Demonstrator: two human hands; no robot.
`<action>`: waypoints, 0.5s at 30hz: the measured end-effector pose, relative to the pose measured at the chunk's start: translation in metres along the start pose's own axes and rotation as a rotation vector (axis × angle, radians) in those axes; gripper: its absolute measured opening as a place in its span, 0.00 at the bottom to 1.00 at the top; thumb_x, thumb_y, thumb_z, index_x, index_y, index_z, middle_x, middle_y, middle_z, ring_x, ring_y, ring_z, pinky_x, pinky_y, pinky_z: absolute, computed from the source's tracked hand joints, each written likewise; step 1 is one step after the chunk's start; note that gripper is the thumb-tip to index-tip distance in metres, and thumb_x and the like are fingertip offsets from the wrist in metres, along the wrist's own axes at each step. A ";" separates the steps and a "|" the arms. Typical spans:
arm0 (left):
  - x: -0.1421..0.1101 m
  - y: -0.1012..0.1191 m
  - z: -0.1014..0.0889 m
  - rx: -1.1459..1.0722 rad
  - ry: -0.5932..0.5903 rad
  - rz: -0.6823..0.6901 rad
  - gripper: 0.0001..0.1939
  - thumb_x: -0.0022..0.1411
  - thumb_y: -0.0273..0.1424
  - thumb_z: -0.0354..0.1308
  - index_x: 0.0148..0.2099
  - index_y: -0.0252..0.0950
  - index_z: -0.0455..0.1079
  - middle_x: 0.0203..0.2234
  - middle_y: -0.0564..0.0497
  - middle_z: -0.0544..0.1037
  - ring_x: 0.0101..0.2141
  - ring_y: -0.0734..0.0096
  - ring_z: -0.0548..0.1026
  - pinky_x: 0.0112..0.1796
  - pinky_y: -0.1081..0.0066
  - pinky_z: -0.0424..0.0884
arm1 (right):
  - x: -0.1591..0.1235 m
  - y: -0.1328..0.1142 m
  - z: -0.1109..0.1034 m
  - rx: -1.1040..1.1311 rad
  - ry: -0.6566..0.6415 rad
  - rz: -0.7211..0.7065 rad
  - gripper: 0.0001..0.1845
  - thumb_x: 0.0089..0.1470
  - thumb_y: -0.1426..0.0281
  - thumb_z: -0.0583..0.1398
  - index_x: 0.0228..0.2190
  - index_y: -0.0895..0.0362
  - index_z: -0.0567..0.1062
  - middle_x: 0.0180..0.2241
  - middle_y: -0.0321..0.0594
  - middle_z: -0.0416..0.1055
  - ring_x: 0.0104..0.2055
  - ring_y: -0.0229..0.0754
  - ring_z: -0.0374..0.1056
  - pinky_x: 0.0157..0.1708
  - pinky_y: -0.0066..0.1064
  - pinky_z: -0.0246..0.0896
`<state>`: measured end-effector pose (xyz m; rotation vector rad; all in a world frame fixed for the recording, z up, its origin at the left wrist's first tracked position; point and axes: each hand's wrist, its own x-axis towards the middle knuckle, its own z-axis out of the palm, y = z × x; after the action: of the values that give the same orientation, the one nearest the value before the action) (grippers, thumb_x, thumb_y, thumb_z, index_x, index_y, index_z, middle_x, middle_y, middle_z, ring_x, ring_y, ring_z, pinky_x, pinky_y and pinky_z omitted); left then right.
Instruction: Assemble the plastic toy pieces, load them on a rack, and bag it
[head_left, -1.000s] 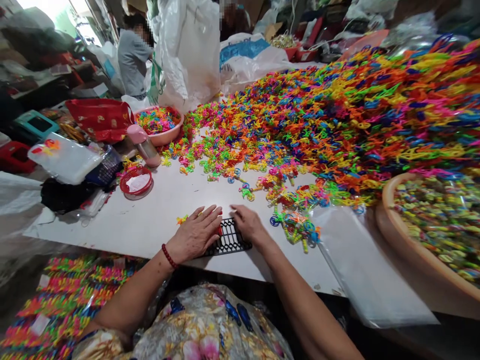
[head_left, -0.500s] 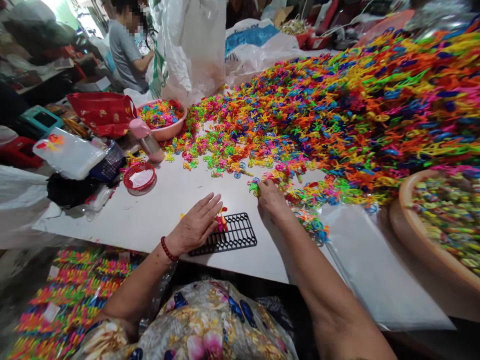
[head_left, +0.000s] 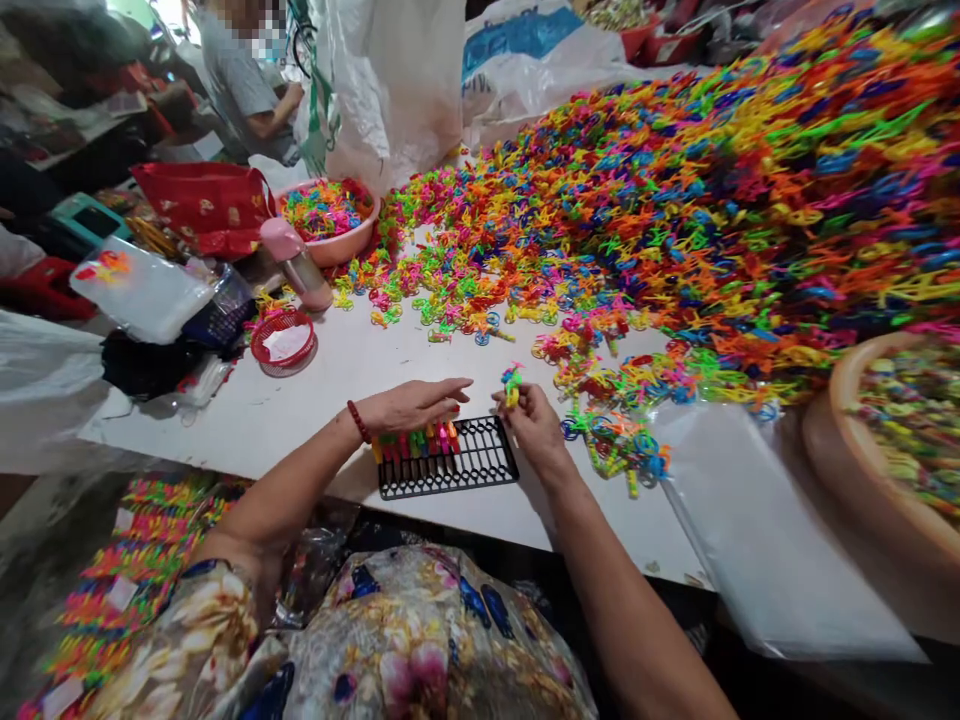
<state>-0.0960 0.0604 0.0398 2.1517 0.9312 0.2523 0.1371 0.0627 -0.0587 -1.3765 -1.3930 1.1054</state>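
Observation:
A black slotted rack (head_left: 450, 480) lies on the white tabletop before me, its left part filled with a row of small coloured plastic toys (head_left: 416, 443). Over that row, my left hand (head_left: 412, 408) stretches its fingers to the right, holding nothing that I can see. Thumb and fingers of my right hand (head_left: 536, 430) pinch a green, blue and yellow plastic toy (head_left: 512, 385) by the rack's right end. The toy's exact kind is too small to make out. More loose toys (head_left: 622, 455) lie to the right of this hand.
A large heap of plastic toys (head_left: 675, 220) covers the back and right. Clear plastic bags (head_left: 772, 530) lie at the right, beside an orange tub (head_left: 832, 420). On the left stand a red basket (head_left: 262, 357), a pink-lidded bottle (head_left: 296, 262) and a pink basin (head_left: 360, 240). A person (head_left: 244, 90) is behind.
My right hand has come back from the toys toward the rack with a toy in its fingers. My left hand has flattened and turned rightward, uncovering the row of toys in the rack.

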 end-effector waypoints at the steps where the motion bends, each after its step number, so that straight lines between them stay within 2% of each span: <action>1: 0.004 -0.002 -0.003 -0.018 -0.063 -0.012 0.23 0.73 0.35 0.42 0.67 0.39 0.52 0.54 0.45 0.75 0.51 0.68 0.74 0.52 0.66 0.68 | -0.010 0.001 0.007 0.105 -0.007 0.007 0.17 0.55 0.57 0.58 0.41 0.56 0.70 0.36 0.42 0.76 0.30 0.39 0.68 0.32 0.31 0.62; 3: 0.011 -0.005 -0.006 -0.029 -0.133 -0.029 0.22 0.72 0.35 0.42 0.65 0.38 0.54 0.51 0.45 0.77 0.49 0.69 0.75 0.51 0.68 0.68 | -0.026 0.002 0.020 0.182 -0.014 -0.006 0.18 0.54 0.55 0.59 0.40 0.56 0.70 0.36 0.41 0.76 0.31 0.39 0.69 0.32 0.30 0.63; 6: 0.016 -0.006 -0.005 0.000 -0.174 -0.040 0.21 0.73 0.36 0.41 0.64 0.39 0.56 0.47 0.46 0.78 0.46 0.69 0.76 0.48 0.69 0.68 | -0.039 0.001 0.031 0.030 0.005 -0.070 0.17 0.58 0.57 0.57 0.42 0.56 0.72 0.36 0.41 0.76 0.33 0.41 0.70 0.35 0.32 0.64; 11: 0.017 -0.008 -0.002 0.074 -0.226 -0.020 0.21 0.73 0.38 0.38 0.62 0.39 0.59 0.39 0.48 0.79 0.39 0.69 0.76 0.44 0.69 0.68 | -0.039 0.001 0.034 -0.208 0.037 -0.138 0.16 0.61 0.61 0.53 0.44 0.57 0.72 0.32 0.41 0.75 0.30 0.43 0.69 0.36 0.33 0.64; 15: 0.018 -0.009 -0.001 0.093 -0.249 -0.015 0.19 0.73 0.38 0.37 0.59 0.38 0.60 0.39 0.48 0.79 0.39 0.69 0.76 0.44 0.69 0.68 | -0.037 0.006 0.036 -0.271 0.026 -0.243 0.15 0.60 0.66 0.53 0.46 0.57 0.71 0.38 0.45 0.75 0.37 0.46 0.71 0.40 0.35 0.64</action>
<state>-0.0890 0.0773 0.0319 2.1983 0.8287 -0.0672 0.1039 0.0253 -0.0732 -1.3571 -1.6873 0.7590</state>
